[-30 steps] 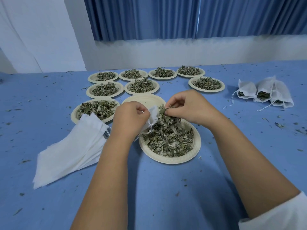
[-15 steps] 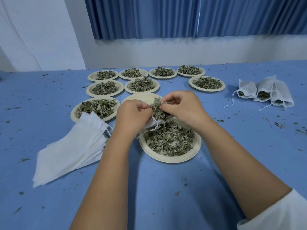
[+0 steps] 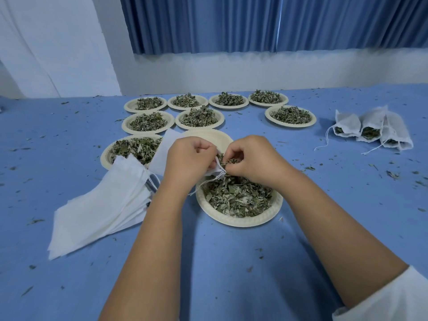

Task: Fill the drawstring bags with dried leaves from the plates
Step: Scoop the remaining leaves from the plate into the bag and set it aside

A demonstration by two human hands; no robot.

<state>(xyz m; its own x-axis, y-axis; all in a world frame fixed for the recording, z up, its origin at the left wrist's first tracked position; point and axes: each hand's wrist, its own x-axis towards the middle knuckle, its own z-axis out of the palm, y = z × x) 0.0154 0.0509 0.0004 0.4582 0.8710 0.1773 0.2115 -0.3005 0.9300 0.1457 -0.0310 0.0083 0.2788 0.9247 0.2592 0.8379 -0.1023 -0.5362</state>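
Fabric of one white drawstring bag (image 3: 216,168) bunches between the two hands at the centre of the frame, its mouth facing right and its body running up and left behind the knuckles. The left hand (image 3: 187,161) grips the mouth with fingers curled round the cloth. The right hand (image 3: 252,161) has thumb and fingertips pinched together on a tuft of dried leaves (image 3: 228,161) right at the opening. A thin cord (image 3: 205,183) dangles from the bag toward the near plate (image 3: 243,222), which sits just below the hands and holds a loose heap of leaves.

Just above the hands lies an empty plate (image 3: 208,135). Beyond it and to its left, eight more leaf-filled plates (image 3: 199,118) spread across the upper middle of the frame — four in the back row, three in the next, one at middle left. A stack of flat empty bags (image 3: 104,205) fans out at lower left, partly covering that last plate's rim.

At upper right, well apart, three filled bags (image 3: 370,129) lie side by side with their strings trailing. Leaf crumbs dot the blue tablecloth (image 3: 231,262). Blue curtains (image 3: 254,24) hang along the top — and a white sleeve (image 3: 393,302) shows at the lower right corner.
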